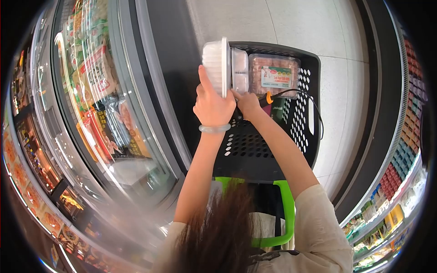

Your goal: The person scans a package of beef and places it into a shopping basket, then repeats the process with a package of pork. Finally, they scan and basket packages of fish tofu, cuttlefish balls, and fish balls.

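Observation:
My left hand (212, 105) grips a white plastic food container (216, 68) with ribbed sides, turned up on its edge at the basket's left side. Its index finger lies along the container's wall. Close beside it, my right hand (249, 105) has its fingers curled near the container's lower rim; what they hold, if anything, is hidden. A black handle with an orange ring (269, 97) and a thin dark cord shows next to that hand. In the black shopping basket (259, 166) are a clear-lidded pack of pinkish food (274, 75) and a white compartment tray (240, 68).
The basket's bright green handle (287, 214) is near my body. A glass-fronted refrigerated case (132, 113) with packaged food runs along the left. Stocked shelves (400, 150) curve along the right. Pale floor tiles (339, 91) lie beyond the basket.

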`<state>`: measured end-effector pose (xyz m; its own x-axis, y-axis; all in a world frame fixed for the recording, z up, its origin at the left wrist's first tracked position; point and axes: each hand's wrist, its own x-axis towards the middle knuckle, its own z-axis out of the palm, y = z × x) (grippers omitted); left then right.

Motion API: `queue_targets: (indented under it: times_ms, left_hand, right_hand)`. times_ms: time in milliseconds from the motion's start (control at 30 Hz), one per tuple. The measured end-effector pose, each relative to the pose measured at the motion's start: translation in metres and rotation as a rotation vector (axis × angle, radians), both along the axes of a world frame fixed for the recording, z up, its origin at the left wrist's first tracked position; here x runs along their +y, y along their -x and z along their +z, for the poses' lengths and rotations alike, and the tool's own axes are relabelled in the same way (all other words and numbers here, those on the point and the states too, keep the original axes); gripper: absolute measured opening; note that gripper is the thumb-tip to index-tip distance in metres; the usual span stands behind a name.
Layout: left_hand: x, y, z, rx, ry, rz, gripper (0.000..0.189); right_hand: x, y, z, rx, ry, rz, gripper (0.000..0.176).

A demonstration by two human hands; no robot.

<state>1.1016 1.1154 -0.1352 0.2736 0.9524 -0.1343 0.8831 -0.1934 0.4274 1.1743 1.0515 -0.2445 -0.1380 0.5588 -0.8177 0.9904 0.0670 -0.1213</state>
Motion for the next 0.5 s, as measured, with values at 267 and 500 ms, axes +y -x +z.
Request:
queue_targets:
  times_ms: [267, 500]
  left_hand:
    - [0.0, -0.009, -0.05, 0.005, 0.141, 0.031, 0.075]
    - [-0.008, -0.007, -0.101, -0.044, 0.03, -0.02, 0.076]
  right_hand:
    - [-0.024, 0.015, -0.02, -0.196, -0.11, 0.067, 0.045]
    - [-0.067, 0.003, 0.016, -0.336, -0.083, -0.06, 0.033]
